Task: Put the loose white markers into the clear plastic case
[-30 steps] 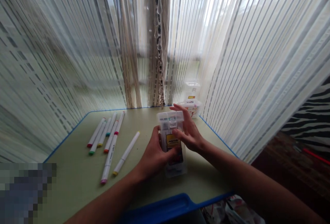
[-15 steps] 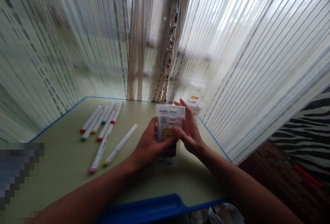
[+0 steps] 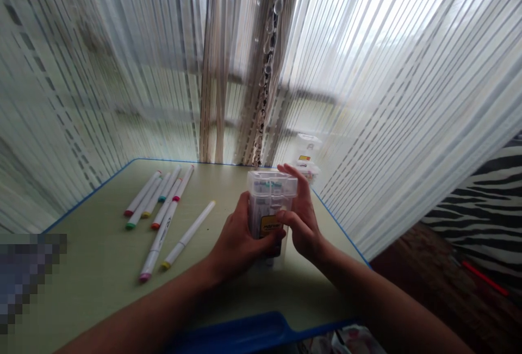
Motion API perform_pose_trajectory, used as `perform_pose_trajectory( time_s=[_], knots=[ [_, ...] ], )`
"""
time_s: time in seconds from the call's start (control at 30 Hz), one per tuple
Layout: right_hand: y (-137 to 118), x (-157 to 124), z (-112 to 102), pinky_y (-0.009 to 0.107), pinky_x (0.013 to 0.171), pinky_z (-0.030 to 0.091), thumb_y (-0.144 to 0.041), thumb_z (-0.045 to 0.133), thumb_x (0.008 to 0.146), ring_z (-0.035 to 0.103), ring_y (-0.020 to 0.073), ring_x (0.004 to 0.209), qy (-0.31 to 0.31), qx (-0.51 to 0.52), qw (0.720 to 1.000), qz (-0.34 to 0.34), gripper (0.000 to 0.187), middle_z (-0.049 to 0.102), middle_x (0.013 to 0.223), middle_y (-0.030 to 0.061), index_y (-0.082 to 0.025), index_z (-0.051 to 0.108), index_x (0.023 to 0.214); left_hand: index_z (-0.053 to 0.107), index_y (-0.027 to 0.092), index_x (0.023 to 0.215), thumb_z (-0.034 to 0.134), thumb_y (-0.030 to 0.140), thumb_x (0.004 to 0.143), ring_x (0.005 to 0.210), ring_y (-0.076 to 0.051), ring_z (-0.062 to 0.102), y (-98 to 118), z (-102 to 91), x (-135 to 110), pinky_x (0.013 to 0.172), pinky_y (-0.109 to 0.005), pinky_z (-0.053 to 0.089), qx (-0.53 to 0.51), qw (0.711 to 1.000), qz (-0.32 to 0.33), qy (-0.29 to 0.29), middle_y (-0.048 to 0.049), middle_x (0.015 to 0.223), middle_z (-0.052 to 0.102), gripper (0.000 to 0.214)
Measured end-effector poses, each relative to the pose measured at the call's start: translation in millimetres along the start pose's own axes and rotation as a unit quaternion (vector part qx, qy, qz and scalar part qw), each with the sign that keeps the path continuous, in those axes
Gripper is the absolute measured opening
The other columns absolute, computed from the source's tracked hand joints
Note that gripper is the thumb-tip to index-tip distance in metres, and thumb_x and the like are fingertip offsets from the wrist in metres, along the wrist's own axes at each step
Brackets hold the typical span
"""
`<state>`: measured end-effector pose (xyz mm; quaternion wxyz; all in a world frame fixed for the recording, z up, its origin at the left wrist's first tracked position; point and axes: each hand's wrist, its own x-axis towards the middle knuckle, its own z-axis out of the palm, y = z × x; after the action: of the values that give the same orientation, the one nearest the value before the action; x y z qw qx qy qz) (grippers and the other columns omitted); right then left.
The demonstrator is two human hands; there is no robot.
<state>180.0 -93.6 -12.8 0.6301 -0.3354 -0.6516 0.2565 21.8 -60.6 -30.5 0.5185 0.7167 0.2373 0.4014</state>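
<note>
A clear plastic marker case (image 3: 272,185) with a closed lid and a yellow-and-black label stands upright between my hands. Several markers show faintly through its wall. My left hand (image 3: 238,237) wraps round its left side, with the thumb across the front over the label. On the right side my right hand (image 3: 304,221) grips it, thumb on the front near the label and fingers behind. To the left, several white markers with coloured ends (image 3: 153,199) lie in a loose group on the table. Nearer my left hand is a separate yellow-ended marker (image 3: 190,234).
The pale green table (image 3: 101,261) has a blue rim and a blue front tray (image 3: 244,332). Another clear plastic container (image 3: 306,158) is at the back right. Striped sheer curtains (image 3: 163,60) hang behind the table. A blurred-out dark patch (image 3: 28,278) covers the left edge.
The view has shifted slightly, so everything sits a little lower. Both hands still hold the marker case, which is turned slightly. The loose markers lie as before.
</note>
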Motion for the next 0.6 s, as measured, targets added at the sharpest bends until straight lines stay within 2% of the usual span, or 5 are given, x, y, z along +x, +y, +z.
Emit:
perform_pose_trajectory(
  time_s=[0.13,0.3,0.6],
  knots=[
    [-2.6,-0.5,2.8,0.043,0.078,0.055,-0.021,0.060,0.078,0.062,0.0245,0.093,0.010,0.004,1.000,0.004,0.073,0.058,0.132,0.0069,-0.032,0.038,0.146,0.042,0.021,0.127,0.078,0.045,0.081,0.096,-0.024,0.069,0.9,0.1,-0.1,0.080,-0.037,0.058,0.013,1.000,0.005,0.003,-0.0079,0.111,0.067,0.064],
    [-3.1,-0.9,2.8,0.042,0.079,0.054,-0.022,0.062,0.082,0.062,0.0217,0.088,0.013,0.011,1.000,0.004,0.069,0.054,0.138,0.0066,-0.033,0.039,0.146,0.042,0.022,0.127,0.078,0.046,0.080,0.096,-0.024,0.069,2.6,1.1,-0.7,0.079,-0.037,0.058,0.014,1.000,0.001,0.004,-0.0089,0.113,0.068,0.064],
    [-2.4,-0.4,0.7,0.048,0.093,0.054,-0.038,0.066,0.090,0.061,0.0284,0.112,0.010,-0.036,0.999,0.002,0.066,0.051,0.144,0.0113,-0.031,0.035,0.147,0.044,0.021,0.123,0.079,0.046,0.078,0.096,-0.026,0.071,7.7,0.6,-1.1,0.079,-0.038,0.057,0.033,0.999,-0.006,0.010,-0.0096,0.113,0.070,0.062]
  ],
)
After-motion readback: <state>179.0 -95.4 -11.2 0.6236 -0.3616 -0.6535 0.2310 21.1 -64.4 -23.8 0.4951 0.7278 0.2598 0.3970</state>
